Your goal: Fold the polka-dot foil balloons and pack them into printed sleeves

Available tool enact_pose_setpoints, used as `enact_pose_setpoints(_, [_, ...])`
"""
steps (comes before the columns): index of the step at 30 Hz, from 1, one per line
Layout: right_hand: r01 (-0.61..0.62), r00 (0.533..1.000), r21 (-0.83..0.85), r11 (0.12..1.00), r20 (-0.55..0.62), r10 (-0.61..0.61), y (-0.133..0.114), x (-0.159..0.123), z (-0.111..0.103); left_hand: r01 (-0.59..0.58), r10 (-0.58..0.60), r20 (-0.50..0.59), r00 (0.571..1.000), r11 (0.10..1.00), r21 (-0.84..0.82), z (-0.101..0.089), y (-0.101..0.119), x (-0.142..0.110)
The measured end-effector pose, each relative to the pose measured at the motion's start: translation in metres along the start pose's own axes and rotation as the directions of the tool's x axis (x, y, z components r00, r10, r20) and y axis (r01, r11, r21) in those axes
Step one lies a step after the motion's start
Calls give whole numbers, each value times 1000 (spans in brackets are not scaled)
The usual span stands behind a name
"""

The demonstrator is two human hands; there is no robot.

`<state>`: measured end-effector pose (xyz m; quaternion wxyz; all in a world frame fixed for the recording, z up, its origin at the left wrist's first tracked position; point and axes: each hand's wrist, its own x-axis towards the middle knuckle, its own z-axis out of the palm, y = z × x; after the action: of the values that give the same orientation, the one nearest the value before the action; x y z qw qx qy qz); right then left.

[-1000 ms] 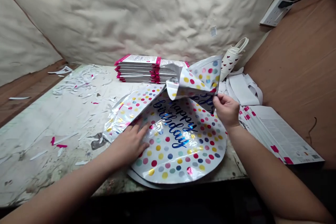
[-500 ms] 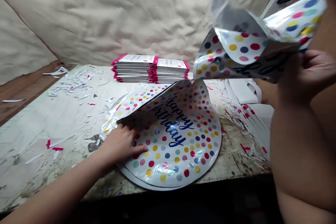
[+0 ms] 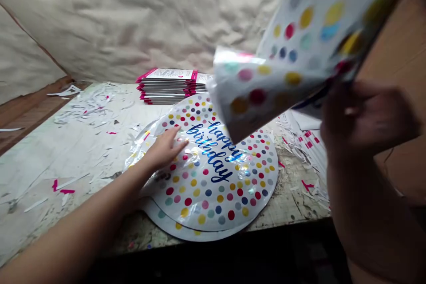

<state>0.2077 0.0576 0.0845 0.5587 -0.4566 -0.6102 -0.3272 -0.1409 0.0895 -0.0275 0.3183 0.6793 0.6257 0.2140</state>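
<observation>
- The left hand (image 3: 164, 148) lies open on a round foil balloon (image 3: 213, 186), fingers spread and pressed lightly against its shiny surface, just left of the blue "happy birthday" lettering.
- The round foil balloon rests flat on the counter (image 3: 83, 151), in front of the person and toward the near edge, covered in small coloured polka dots. Its foil is slightly rumpled near the left hand.
- A white-backed foil layer (image 3: 173, 226) shows as a rim under the near edge of the balloon.
- The right hand (image 3: 366, 117) is raised at the right of the view, dark and blurred, with fingers curled at the lower edge of a polka-dot foil piece (image 3: 299, 49). It seems to grip that edge, but the blur hides the exact pinch.
- The polka-dot foil piece hangs in the air above the balloon's right side, folded over and tilted, well off the counter.
- A stack of pink-edged packets (image 3: 166, 86) sits toward the back of the counter, beyond the balloon.
- White foil scraps (image 3: 86, 106) and pink scraps (image 3: 63, 188) lie scattered over the worn, stained counter, left of the balloon.
- White pink-marked cards (image 3: 308, 142) lie among shreds to the right, near the right forearm.
- A cream cloth sheet (image 3: 133, 17) hangs behind the counter, and a wooden panel (image 3: 399, 53) stands at the right.
</observation>
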Motion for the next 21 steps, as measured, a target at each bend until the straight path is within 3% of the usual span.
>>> enact_pose_setpoints(1, [133, 989, 81, 988, 60, -138, -9, -19, 1, 49, -46, 16, 999, 969, -244, 1, 4, -3])
enact_pose_setpoints(2, [243, 943, 226, 943, 172, -285, -17, -40, 1, 99, -73, 76, 994, 884, -456, 2, 9, -9])
enact_pose_setpoints(4, [338, 823, 417, 844, 304, -480, -29, -83, 0, 272, -66, 302, 951, 641, -717, 7, 17, -27])
enact_pose_setpoints(6, [313, 686, 521, 794, 454, -568, -33, -122, -4, 469, -30, 503, 864, 415, -780, 13, 20, -46])
enact_pose_setpoints(8, [270, 609, 536, 800, 549, -573, -34, -149, -7, 598, -43, 606, 794, 228, -768, 20, 17, -59])
enact_pose_setpoints(10, [258, 590, 482, 837, 608, -531, -37, -163, -9, 633, -156, 614, 774, 238, -737, 26, 13, -66])
enact_pose_setpoints(13, [259, 572, 371, 892, 685, -452, -53, -167, -5, 654, -312, 575, 756, 370, -659, 36, 11, -68])
enact_pose_setpoints(16, [177, 615, 356, 917, 688, -386, -67, -164, 6, 626, -341, 525, 780, 452, -636, 43, 18, -65])
enact_pose_setpoints(18, [-28, 689, 382, 924, 677, -259, -65, -158, 17, 558, -359, 428, 829, 512, -653, 40, 20, -62])
enact_pose_setpoints(19, [-195, 730, 365, 911, 674, -113, -59, -154, 23, 516, -373, 360, 855, 540, -665, 36, 19, -61])
enact_pose_setpoints(20, [-396, 746, 322, 860, 659, 96, -51, -150, 30, 480, -392, 293, 872, 565, -671, 29, 15, -59])
enact_pose_setpoints(21, [-605, 707, 272, 748, 616, 348, -42, -145, 37, 457, -415, 236, 878, 586, -669, 22, 9, -58])
